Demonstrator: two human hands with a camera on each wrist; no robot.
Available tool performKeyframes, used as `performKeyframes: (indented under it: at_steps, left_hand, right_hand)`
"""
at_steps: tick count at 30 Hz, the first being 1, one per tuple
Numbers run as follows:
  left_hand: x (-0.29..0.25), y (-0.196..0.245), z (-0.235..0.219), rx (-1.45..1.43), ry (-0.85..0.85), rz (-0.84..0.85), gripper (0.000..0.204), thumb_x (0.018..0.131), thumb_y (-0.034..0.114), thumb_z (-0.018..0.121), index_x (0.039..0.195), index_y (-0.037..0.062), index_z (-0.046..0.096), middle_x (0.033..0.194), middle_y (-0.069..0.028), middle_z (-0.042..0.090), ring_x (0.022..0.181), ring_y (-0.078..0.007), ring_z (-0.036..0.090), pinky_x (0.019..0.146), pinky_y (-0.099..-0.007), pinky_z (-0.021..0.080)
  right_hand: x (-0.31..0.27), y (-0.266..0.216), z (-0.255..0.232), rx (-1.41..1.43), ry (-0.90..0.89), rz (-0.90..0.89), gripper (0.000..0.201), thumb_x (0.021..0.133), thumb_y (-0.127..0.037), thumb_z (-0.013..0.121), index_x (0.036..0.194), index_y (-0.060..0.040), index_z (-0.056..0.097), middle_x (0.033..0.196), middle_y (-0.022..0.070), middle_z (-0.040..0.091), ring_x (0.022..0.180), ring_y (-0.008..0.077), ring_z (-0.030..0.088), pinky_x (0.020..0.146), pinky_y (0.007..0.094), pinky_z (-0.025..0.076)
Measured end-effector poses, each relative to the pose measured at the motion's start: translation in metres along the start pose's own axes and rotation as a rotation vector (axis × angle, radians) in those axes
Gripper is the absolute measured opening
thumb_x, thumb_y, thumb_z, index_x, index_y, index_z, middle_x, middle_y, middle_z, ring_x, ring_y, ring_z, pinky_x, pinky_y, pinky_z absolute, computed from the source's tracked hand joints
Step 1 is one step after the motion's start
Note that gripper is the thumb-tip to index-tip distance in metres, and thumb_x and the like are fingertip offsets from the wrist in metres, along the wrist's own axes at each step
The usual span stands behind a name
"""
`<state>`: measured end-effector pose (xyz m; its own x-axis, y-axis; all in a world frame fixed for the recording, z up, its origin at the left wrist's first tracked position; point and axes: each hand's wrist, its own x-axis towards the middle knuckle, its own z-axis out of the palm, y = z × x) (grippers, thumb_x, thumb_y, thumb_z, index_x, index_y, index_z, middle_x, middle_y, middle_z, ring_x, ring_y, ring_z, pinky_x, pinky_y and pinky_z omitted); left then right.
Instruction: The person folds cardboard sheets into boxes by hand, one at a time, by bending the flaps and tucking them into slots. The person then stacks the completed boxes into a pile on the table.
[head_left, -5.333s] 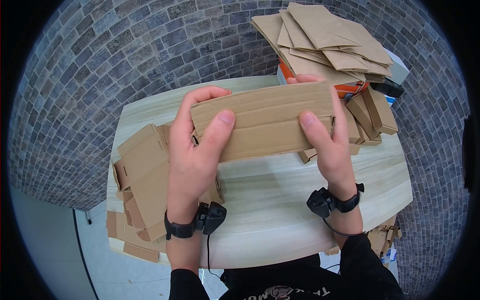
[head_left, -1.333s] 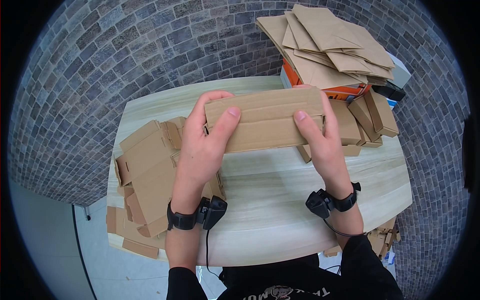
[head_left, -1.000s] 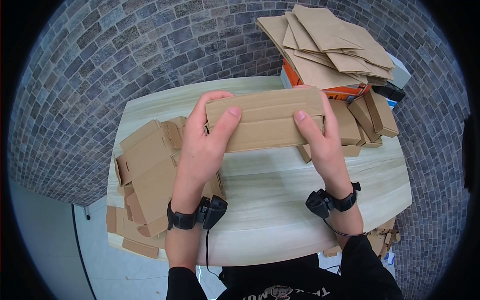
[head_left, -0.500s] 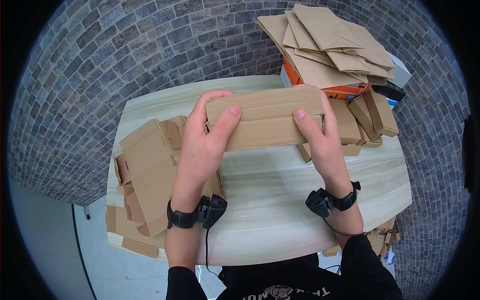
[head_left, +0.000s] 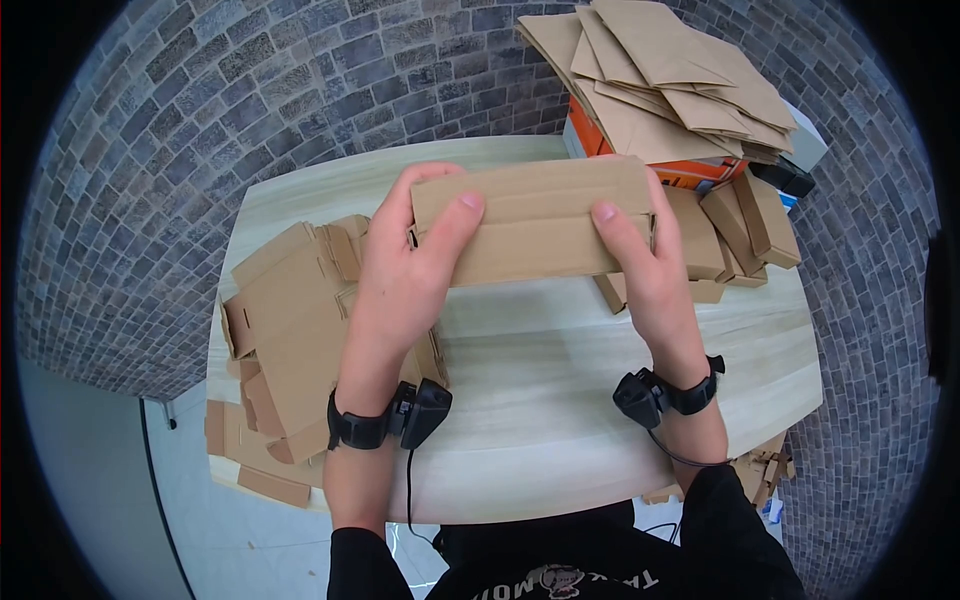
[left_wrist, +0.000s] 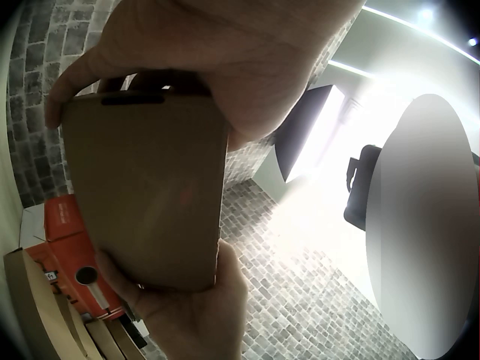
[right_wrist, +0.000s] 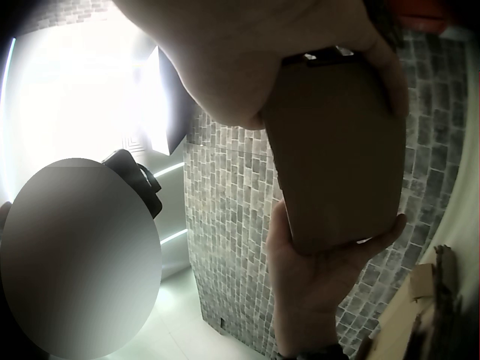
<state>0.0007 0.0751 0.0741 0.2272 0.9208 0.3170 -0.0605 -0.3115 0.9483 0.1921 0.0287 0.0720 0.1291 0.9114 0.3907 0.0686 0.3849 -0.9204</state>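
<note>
A narrow, closed cardboard box point(head_left: 535, 240) is held up above the table between both hands. The left hand point(head_left: 405, 270) grips its left end, thumb on the face towards the head camera and fingers behind. At the opposite end the right hand point(head_left: 650, 265) grips it in the same way. In the left wrist view the box point(left_wrist: 150, 187) appears dark, with a slot near the left hand point(left_wrist: 202, 52). The right wrist view shows the box point(right_wrist: 337, 157) between the right hand point(right_wrist: 262, 52) and the left hand point(right_wrist: 315, 292).
Flat cardboard blanks point(head_left: 295, 330) lie on the table's left side, some past its edge. At the back right, brown paper bags point(head_left: 670, 80) lie on an orange box point(head_left: 690, 172). Folded small boxes point(head_left: 735, 225) sit beside it. More cardboard point(head_left: 760, 470) is below the table's right edge.
Compared with about five seconds ago, the box is further from the head camera and looks smaller. Both hands keep their hold. In the last half second the whole view has shifted slightly.
</note>
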Motion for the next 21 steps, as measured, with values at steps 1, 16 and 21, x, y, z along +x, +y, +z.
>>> performKeyframes:
  at_steps: [1,16,21]
  left_hand:
    - [-0.0003,0.0008,0.0002,-0.012,-0.001,-0.006,0.031,0.090,0.022,0.060,0.112,0.0005,0.055,0.096,-0.0041,0.060,0.089,-0.0094,0.053,0.080,-0.0250,0.044]
    - [-0.0029,0.0066,0.0002,0.010,-0.004,0.017,0.032,0.091,0.024,0.060,0.112,0.0009,0.055,0.097,-0.0059,0.061,0.091,-0.0110,0.053,0.083,-0.0258,0.043]
    - [-0.0047,0.0088,0.0007,0.003,-0.009,0.015,0.032,0.091,0.024,0.060,0.113,0.0013,0.054,0.097,-0.0056,0.061,0.090,-0.0106,0.054,0.081,-0.0254,0.044]
  right_hand:
    - [-0.0001,-0.0006,0.0003,0.002,0.004,-0.003,0.039,0.093,-0.018,0.055,0.125,0.0011,0.045,0.116,0.0098,0.056,0.106,0.0146,0.053,0.094,0.0284,0.040]
    - [-0.0020,-0.0079,0.0005,-0.029,0.021,-0.034,0.036,0.093,-0.018,0.055,0.123,0.0001,0.046,0.113,0.0093,0.057,0.105,0.0143,0.053,0.093,0.0283,0.040]
    - [-0.0020,-0.0075,-0.0011,-0.043,0.031,-0.050,0.035,0.093,-0.018,0.055,0.121,0.0002,0.047,0.112,0.0089,0.057,0.103,0.0141,0.052,0.092,0.0281,0.040]
